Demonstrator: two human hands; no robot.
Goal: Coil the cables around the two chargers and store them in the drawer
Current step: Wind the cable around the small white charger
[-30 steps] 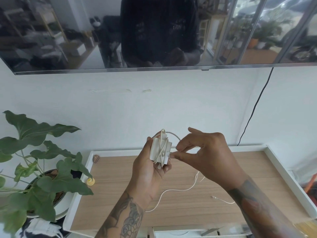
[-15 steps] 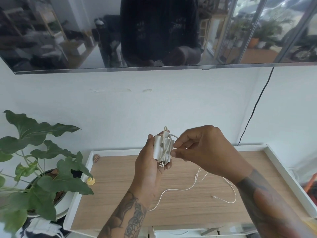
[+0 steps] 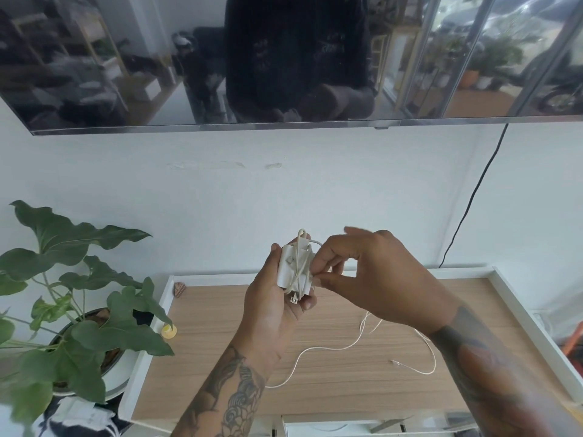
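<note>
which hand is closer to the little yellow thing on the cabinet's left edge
Left. The left hand, holding the charger, is up and right of the yellow object; the right hand is farther right.

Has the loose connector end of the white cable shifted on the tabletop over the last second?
No. The connector end lies at the same spot on the wooden tabletop.

Two hands are in view, the left hand (image 3: 271,313) and the right hand (image 3: 375,279), with one white charger (image 3: 291,268) and one white cable (image 3: 331,348) between them. One table (image 3: 315,389) stands below one wall-mounted screen (image 3: 284,58), with one potted plant (image 3: 72,310), one black cord (image 3: 473,197) on the wall, one small shell (image 3: 179,289) and one small yellow object (image 3: 168,331).
</note>
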